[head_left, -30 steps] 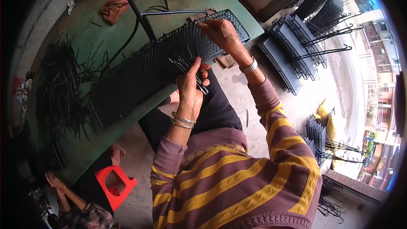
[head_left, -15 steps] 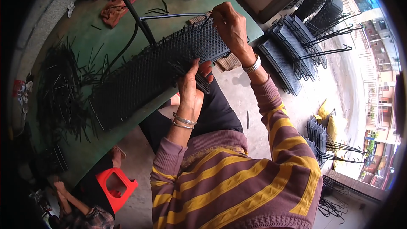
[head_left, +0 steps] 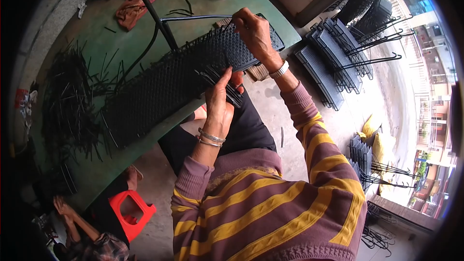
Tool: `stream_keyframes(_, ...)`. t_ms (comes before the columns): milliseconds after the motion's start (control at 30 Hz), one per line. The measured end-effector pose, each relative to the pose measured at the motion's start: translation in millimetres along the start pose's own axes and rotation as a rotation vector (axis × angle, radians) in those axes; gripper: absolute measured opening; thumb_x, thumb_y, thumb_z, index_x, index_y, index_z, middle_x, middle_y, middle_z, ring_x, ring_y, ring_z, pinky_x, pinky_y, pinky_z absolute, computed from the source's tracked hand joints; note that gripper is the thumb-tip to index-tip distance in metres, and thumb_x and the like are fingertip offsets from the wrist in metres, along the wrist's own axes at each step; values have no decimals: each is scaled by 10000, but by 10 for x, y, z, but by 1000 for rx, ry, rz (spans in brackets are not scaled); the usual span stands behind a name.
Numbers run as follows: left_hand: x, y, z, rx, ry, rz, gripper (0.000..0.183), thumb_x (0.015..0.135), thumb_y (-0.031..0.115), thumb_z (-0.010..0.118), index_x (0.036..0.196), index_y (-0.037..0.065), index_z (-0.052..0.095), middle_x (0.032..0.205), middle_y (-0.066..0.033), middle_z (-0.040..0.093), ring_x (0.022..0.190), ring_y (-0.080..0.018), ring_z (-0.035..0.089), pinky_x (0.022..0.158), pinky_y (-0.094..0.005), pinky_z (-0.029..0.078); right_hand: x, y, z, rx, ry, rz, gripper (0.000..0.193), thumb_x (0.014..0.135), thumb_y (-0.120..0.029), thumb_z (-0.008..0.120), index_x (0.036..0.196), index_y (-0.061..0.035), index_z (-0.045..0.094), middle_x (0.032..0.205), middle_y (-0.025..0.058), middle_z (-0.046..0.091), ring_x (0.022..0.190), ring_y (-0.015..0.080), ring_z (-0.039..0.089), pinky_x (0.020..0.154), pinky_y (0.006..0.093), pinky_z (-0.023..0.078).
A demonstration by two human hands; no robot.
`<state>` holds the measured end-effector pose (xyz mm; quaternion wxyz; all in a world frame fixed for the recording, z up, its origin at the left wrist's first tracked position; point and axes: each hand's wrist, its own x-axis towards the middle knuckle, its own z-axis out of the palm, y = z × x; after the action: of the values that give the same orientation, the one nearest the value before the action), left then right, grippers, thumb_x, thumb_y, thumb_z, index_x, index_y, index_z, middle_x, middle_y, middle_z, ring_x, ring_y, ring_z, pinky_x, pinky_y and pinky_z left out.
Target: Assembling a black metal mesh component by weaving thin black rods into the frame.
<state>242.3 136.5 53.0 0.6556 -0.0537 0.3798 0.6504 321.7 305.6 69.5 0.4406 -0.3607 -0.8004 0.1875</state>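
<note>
Black strips (head_left: pixel 232 95) between left fingers (head_left: pixel 223 80)

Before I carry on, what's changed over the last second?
The right hand moved right, then partway back left over the black panel's far right end; whether it took or let go of anything is unclear. The left hand barely shifted, still gripping the strips. Panel and stool stayed put.

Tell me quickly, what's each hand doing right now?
Left hand: closed on a bundle of black strips.
Right hand: curled over the black mesh panel; grip unclear.
</note>
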Motion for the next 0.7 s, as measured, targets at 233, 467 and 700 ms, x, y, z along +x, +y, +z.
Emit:
stream_keyframes(233,-15,5,8,-24,-4,0,133,879,181,662,958,91,606,874,-78,691,719,-146,648,596,-288,492,-84,-31,47,-172,-149,-110,148,834,-155,642,963,-91,675,772,128,659,688,263,657,611,353,502)
stream_keyframes(467,-42,7,30,48,7,25,157,896,174,635,1011,75,598,898,-83,692,803,-174,657,637,-321,511,-301,-387,-359,525,-653,363,209,868,-156,628,948,37,623,785,56,642,678,113,617,605,256,515)
stream_keyframes(700,-45,21,58,20,-15,-7,172,915,196,607,1036,78,576,988,-96,682,831,-214,665,686,-392,553,-137,-297,-481,324,-353,332,109,869,-84,601,907,18,594,699,68,635,631,131,621,571,271,496)
